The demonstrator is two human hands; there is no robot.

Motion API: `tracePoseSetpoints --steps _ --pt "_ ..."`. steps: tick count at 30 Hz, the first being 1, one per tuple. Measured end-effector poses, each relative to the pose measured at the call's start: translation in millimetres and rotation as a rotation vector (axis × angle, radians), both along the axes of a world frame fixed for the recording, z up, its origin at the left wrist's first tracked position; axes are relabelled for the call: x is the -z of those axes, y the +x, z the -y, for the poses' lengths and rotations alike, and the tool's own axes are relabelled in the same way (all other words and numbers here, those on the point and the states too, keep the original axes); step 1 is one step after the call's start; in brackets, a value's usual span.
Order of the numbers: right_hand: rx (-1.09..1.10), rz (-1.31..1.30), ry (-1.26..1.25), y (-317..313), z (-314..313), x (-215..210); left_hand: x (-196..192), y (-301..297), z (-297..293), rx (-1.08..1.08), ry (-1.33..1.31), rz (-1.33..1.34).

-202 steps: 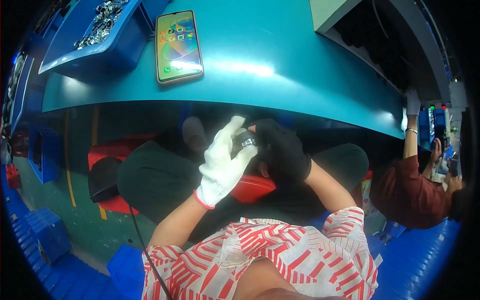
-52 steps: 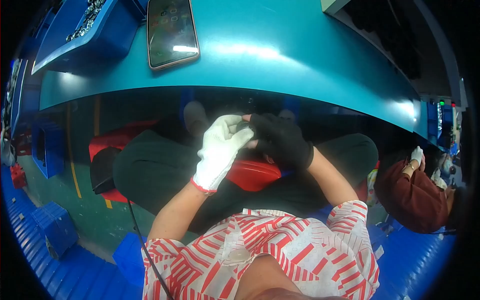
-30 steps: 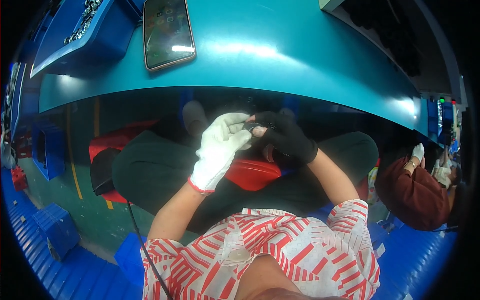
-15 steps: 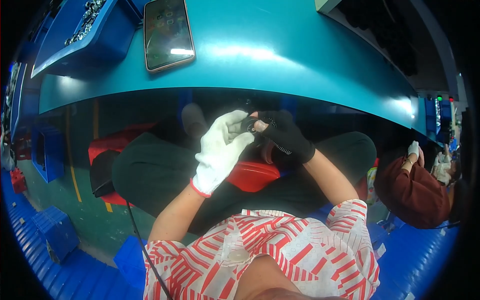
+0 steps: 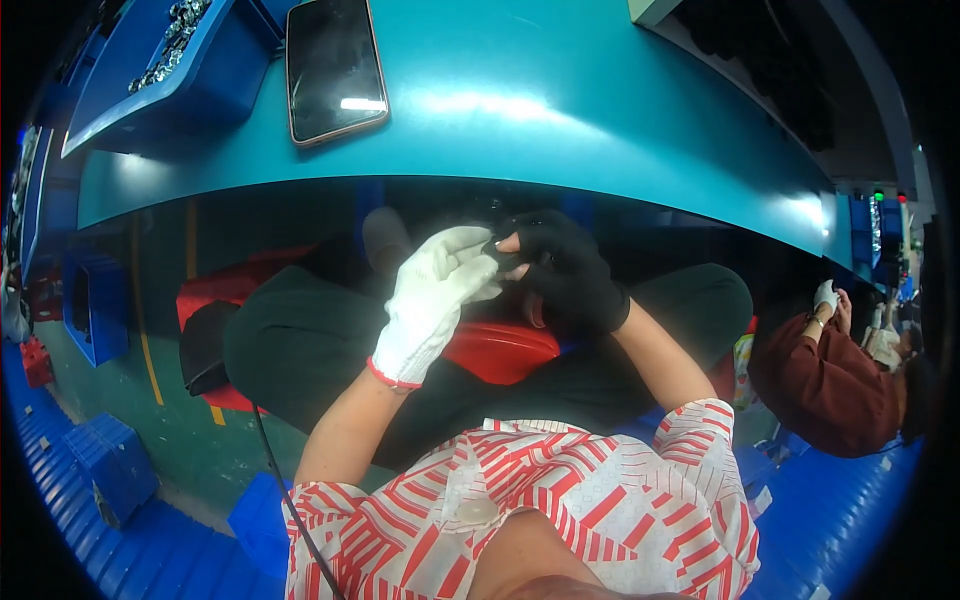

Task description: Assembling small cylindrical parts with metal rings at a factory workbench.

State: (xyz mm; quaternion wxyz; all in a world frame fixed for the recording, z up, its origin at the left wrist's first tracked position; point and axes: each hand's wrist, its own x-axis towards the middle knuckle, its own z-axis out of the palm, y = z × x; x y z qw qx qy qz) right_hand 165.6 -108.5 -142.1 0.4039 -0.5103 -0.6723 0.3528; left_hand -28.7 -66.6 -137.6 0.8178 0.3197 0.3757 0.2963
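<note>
Compared with half a second ago, both hands sit a touch lower and closer together under the desk (image 5: pixel 600 110) edge. Honestly hard to see what's being worked on: a small dark part (image 5: pixel 497 252) is pinched where the fingertips meet, mostly hidden by the gloves, so I can't tell what it is. Left hand (image 5: pixel 432 300) in a white glove curls its fingers onto the part from the left; right hand (image 5: pixel 565 270) in a black glove grips it from the right. Up on the desk, a phone (image 5: pixel 333 66) lies screen-up beside a blue bin (image 5: pixel 170 70), cut off at the top.
</note>
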Motion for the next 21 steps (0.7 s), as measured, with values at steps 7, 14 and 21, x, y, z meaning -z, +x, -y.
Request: tracePoseSetpoints --steps 7,14,21 --pt "0.006 -0.154 -0.374 -8.1 -0.4 -13.8 -0.5 1.5 2.4 -0.129 0.038 0.069" --pt "0.036 0.052 -0.139 -9.6 -3.8 -3.7 2.2 -0.2 0.3 -0.101 -0.022 0.032" --pt "0.039 0.09 -0.067 -11.2 -2.3 -2.6 6.0 -1.6 3.3 -0.068 -0.01 -0.024"
